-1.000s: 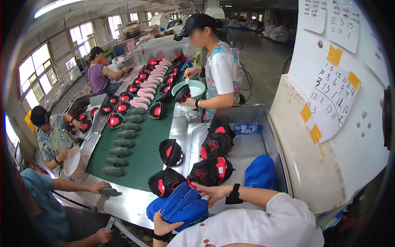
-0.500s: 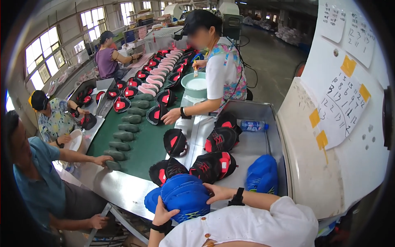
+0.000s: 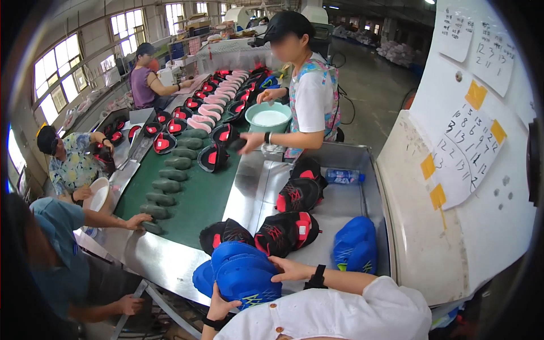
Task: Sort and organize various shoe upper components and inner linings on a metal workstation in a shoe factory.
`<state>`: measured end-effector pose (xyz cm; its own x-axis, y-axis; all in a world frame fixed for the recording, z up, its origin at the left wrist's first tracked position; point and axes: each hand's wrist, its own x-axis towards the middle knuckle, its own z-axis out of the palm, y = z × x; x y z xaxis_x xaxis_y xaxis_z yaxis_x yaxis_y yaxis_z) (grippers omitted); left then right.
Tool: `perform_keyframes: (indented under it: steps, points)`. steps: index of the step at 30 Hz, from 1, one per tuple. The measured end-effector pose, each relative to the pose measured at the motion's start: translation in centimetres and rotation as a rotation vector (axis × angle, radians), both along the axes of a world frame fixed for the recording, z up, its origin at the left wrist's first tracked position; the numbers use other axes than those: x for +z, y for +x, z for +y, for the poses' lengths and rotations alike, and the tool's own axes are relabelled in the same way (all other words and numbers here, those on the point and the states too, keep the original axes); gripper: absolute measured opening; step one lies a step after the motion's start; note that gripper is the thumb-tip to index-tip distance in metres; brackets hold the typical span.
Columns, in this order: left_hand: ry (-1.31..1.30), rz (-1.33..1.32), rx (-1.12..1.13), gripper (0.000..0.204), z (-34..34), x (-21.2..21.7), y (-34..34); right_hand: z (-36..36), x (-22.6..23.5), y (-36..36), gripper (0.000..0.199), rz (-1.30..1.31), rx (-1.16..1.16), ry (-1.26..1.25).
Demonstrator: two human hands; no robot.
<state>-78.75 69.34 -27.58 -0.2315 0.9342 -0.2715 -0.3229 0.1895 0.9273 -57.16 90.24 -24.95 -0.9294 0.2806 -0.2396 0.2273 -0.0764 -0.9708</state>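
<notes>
A nested stack of blue shoe uppers (image 3: 246,272) lies between my hands, close to my body at the table's front edge. My left hand (image 3: 221,307) is wrapped round its near lower side, thumb across the blue surface. On the opposite side, my right hand (image 3: 292,270) presses its fingers against the stack. Just beyond are black-and-red shoe uppers (image 3: 286,233), with another black upper (image 3: 225,235) at the stack's far edge. More blue uppers (image 3: 355,245) rest in the metal tray to the right.
A green conveyor belt (image 3: 195,195) carries grey shoe lasts (image 3: 170,185), pink soles and black uppers. Across it, a co-worker (image 3: 314,96) stands by a green basin (image 3: 268,118) of white liquid. Other people work on the left. A plastic bottle (image 3: 344,176) lies in the tray (image 3: 374,198).
The black upper that lay on the metal ledge is gone from there; the co-worker by the basin now holds a dark piece over the belt. My hands keep the blue stack.
</notes>
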Motion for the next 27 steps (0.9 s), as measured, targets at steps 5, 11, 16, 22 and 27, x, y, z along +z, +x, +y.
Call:
perform_keyframes:
  steps: [5, 11, 16, 22, 27]
  points:
    - [0.021, -0.074, 0.02, 0.116, 0.3, 2.6, 1.2, -0.4, -0.7, 0.1, 0.085, 0.046, -0.003, 0.081]
    - [0.033, 0.137, 0.08, 0.114, -1.4, -0.3, 0.6, -1.0, -0.8, -0.1, 0.087, 0.055, 0.074, 0.104]
    - [0.04, 0.183, 0.249, 0.106, -1.0, 1.9, 2.5, -1.3, -2.6, 0.2, 0.09, 0.224, 0.039, 0.071]
    - [0.117, 0.163, 0.69, 0.073, 0.0, 2.6, -0.2, 0.0, -0.4, 1.3, 0.079, -0.114, 0.333, 0.267]
    - [0.377, -0.108, 0.998, 0.049, 2.7, 2.2, -6.2, 0.2, -2.9, 3.5, 0.064, -0.226, 0.687, 0.26]
